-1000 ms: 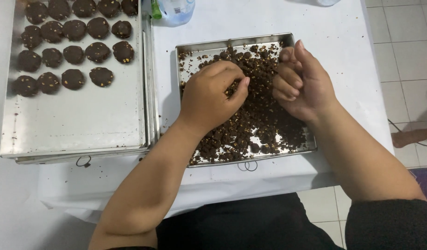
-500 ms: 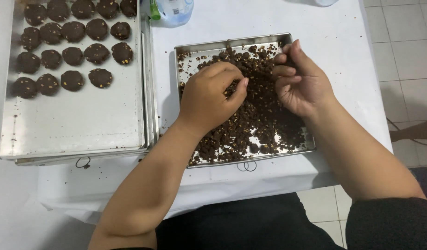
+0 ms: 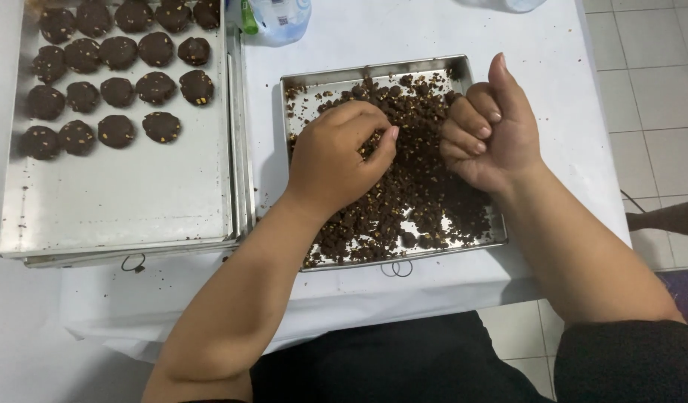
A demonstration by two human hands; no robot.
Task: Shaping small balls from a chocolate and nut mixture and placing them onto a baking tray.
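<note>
A small steel tray [image 3: 311, 80] holds a heap of dark chocolate dough crumbs [image 3: 422, 198] with pale nut bits. My left hand [image 3: 335, 158] rests palm down on the heap, its fingertips and thumb pinched together on some crumbs. My right hand [image 3: 492, 128] hovers just above the right side of the heap, curled into a fist with the thumb pointing up. The inside of the fist is hidden. To the left, a large steel tray [image 3: 127, 201] carries several round flat chocolate cookies [image 3: 120, 91] in rows on its far half.
A clear plastic container with a green part [image 3: 275, 16] stands behind the trays. The white tablecloth [image 3: 553, 52] ends at the right, with tiled floor [image 3: 650, 82] beyond. Someone's foot [image 3: 666, 216] shows at the right edge. Both trays sit close to the table's front edge.
My right hand has lifted off the crumbs and closed into a fist with the thumb raised. My left hand has stayed on the heap, fingers pinching.
</note>
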